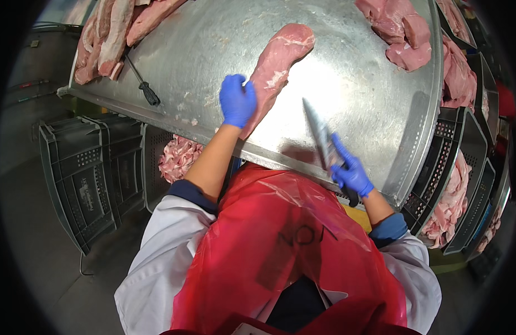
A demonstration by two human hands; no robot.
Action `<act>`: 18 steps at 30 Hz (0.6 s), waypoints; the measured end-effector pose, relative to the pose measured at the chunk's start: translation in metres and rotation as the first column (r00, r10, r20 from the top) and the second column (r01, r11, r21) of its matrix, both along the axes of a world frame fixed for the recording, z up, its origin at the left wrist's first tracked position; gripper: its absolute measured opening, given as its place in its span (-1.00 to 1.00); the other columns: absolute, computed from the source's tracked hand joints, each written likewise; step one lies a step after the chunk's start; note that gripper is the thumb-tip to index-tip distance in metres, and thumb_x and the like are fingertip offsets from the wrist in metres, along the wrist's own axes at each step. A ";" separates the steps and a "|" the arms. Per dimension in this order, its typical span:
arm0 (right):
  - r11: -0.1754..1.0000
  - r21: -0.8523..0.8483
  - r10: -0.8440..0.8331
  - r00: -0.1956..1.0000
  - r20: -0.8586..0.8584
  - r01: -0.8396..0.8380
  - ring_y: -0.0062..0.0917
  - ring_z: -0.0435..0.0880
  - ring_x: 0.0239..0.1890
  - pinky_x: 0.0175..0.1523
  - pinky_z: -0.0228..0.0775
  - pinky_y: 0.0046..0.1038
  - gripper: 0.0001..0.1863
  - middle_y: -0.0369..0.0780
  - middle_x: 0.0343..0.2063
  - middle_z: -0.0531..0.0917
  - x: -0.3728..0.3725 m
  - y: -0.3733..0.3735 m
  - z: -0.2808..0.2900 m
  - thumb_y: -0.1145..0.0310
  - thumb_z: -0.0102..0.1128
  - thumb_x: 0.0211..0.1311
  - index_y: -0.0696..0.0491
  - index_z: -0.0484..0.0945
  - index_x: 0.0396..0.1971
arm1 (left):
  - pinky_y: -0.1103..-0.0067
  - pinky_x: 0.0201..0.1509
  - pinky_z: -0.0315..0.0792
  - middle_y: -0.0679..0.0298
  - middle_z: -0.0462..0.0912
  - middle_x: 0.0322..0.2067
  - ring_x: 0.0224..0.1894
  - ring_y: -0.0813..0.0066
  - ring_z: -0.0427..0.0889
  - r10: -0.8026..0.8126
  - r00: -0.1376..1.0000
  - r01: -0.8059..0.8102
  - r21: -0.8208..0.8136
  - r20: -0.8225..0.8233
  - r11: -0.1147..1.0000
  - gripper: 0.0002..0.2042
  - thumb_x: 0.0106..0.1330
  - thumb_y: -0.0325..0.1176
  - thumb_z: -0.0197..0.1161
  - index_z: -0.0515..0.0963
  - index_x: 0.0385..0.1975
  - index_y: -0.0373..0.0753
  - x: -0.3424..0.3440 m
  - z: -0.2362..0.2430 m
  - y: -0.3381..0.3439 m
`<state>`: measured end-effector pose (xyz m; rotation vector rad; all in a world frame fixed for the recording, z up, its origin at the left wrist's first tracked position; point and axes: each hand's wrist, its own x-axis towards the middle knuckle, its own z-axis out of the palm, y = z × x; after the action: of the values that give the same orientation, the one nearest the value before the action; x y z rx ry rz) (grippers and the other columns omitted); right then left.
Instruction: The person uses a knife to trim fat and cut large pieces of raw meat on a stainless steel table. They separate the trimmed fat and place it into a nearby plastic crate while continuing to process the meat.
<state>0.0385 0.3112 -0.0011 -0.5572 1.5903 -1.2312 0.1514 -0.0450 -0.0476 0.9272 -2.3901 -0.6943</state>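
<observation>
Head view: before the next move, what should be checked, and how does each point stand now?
1. Right hand holding the knife: ok, blade pointing away from the body.
2. Left hand clear of the blade: ok, bare table and meat lie between.
3. Left hand's hold on that meat: cannot tell; it is at the left edge, fingers mostly hidden.
4. Gloves on: ok, blue on both hands.
5. Blade sharp: cannot tell.
</observation>
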 end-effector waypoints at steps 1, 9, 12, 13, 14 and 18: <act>0.995 -0.009 -0.104 0.995 0.011 0.104 -0.66 0.56 -0.53 -0.41 0.48 -0.55 -0.14 -0.23 -0.39 0.64 -0.011 -0.007 0.002 0.60 0.05 0.30 -0.19 -0.04 0.55 | 0.16 -0.10 0.46 -0.04 0.58 -0.33 -0.24 -0.10 0.58 -0.106 0.994 0.107 -0.072 0.025 0.992 -0.76 0.34 -0.22 0.18 0.53 -0.35 -0.31 -0.025 0.026 0.012; 0.918 -0.210 -0.322 0.941 0.105 0.338 -0.70 0.48 -0.62 -0.54 0.41 -0.58 -0.14 -0.30 -0.52 0.58 -0.056 -0.160 -0.029 0.52 0.06 0.33 -0.34 -0.04 0.54 | 0.26 -0.20 0.53 -0.11 0.67 -0.45 -0.35 -0.04 0.68 -0.060 0.953 -0.008 0.222 0.298 0.975 -0.74 0.21 -0.21 0.26 0.57 -0.49 -0.34 -0.061 0.030 -0.017; 0.961 -0.186 -0.199 0.979 0.043 0.204 -0.68 0.51 -0.62 -0.52 0.45 -0.55 -0.14 -0.28 -0.55 0.58 -0.054 -0.215 -0.037 0.50 0.08 0.31 -0.46 0.01 0.52 | 0.29 -0.23 0.53 -0.09 0.66 -0.50 -0.41 0.01 0.68 -0.077 0.972 0.027 0.219 0.222 0.975 -0.75 0.21 -0.25 0.25 0.56 -0.51 -0.35 -0.062 0.029 -0.013; 0.979 -0.173 -0.113 0.994 0.004 0.112 -0.67 0.52 -0.62 -0.51 0.47 -0.54 -0.14 -0.27 -0.55 0.58 -0.050 -0.221 -0.032 0.49 0.07 0.31 -0.47 0.01 0.52 | 0.30 -0.25 0.53 -0.08 0.65 -0.51 -0.43 0.03 0.67 -0.056 0.975 0.001 0.247 0.214 0.969 -0.76 0.20 -0.26 0.26 0.56 -0.51 -0.35 -0.061 0.029 -0.013; 0.987 -0.158 -0.027 0.999 -0.034 0.021 -0.65 0.53 -0.62 -0.50 0.48 -0.53 -0.14 -0.25 -0.56 0.58 -0.048 -0.225 -0.027 0.48 0.06 0.30 -0.48 0.01 0.52 | 0.30 -0.26 0.52 -0.08 0.65 -0.53 -0.45 0.05 0.67 -0.036 0.978 -0.023 0.274 0.207 0.962 -0.76 0.20 -0.27 0.26 0.56 -0.51 -0.35 -0.062 0.029 -0.014; 0.841 0.224 0.528 0.837 -0.146 -0.492 -0.53 0.62 -0.60 -0.34 0.60 -0.45 -0.20 -0.19 -0.50 0.66 -0.038 -0.145 -0.005 0.36 0.02 0.30 -0.45 0.04 0.51 | 0.36 -0.33 0.51 0.03 0.67 -0.58 -0.50 0.25 0.67 0.062 0.987 -0.102 0.284 0.146 0.953 -0.76 0.22 -0.28 0.29 0.57 -0.51 -0.35 -0.053 0.036 -0.020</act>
<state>0.0004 0.1665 -0.0060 -0.9463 1.5562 -0.6341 0.0979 -0.0655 -0.0114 1.2228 -2.3892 -0.9989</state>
